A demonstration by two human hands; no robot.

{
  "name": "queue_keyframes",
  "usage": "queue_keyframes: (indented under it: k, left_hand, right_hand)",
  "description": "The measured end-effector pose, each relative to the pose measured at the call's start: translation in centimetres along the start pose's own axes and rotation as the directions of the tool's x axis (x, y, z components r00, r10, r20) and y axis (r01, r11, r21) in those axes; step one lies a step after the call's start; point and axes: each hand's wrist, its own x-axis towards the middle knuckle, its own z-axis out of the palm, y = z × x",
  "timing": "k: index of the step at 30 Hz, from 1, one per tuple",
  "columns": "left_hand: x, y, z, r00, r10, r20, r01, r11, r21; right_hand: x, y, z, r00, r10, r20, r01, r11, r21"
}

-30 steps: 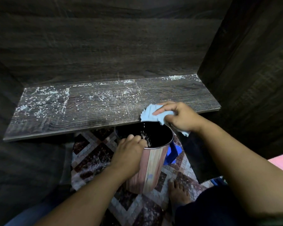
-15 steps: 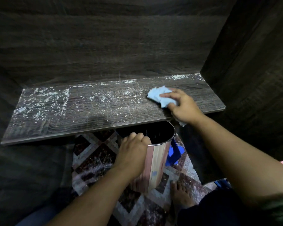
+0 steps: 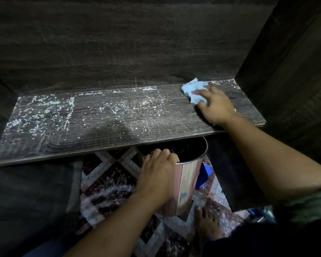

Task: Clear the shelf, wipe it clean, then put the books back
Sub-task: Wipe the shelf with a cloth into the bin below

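The shelf [image 3: 119, 130], a dark wood-grain board, lies bare of books and is speckled with white dust [image 3: 39, 115], thickest at its left end and along the back edge. A crumpled light-blue cloth [image 3: 193, 89] sits on the board near the right rear corner. The right hand [image 3: 216, 106] reaches in over the front edge, arm stretched forward, palm down on the cloth. Its fingers [image 3: 199, 93] lie nearly straight and close together, pressing the cloth to the board. The cloth bunches out past the fingertips toward the back panel [image 3: 119, 43], and a scrap shows by the wrist. The hand is slightly blurred.

Below the shelf's front edge, the left hand [image 3: 156, 175] grips the near rim of a wood-patterned bin [image 3: 187, 184], its fingers curled over the rim into the dark inside. The bin stands upright on a patterned rug [image 3: 107, 179], with a bare foot [image 3: 206, 225] just beside its base.
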Motion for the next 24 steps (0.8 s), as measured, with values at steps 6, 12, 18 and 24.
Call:
queue_keyframes:
  k: [6, 12, 18, 24]
  left_hand:
    - [0.0, -0.1, 0.1, 1.000, 0.019, -0.006, -0.018, 1.000, 0.021]
    - [0.0, 0.1, 0.0, 1.000, 0.023, -0.001, -0.023, 1.000, 0.009]
    - [0.0, 0.0, 0.4, 1.000, 0.007, 0.004, -0.008, 1.000, 0.005]
    - [0.1, 0.1, 0.7, 1.000, 0.018, 0.008, -0.018, 1.000, 0.000]
  right_hand:
    - [-5.5, -0.7, -1.2, 0.989, -0.130, 0.065, 0.114, 0.970, 0.214]
    - [-1.4, 4.2, -4.1, 0.976, 0.167, -0.142, -0.157, 0.985, 0.078]
    - [-0.2, 3.4, -1.9, 0.957, 0.288, 0.006, -0.285, 0.948, -0.143]
    - [-3.0, -1.1, 0.1, 0.999, 0.021, -0.026, -0.020, 0.999, 0.042]
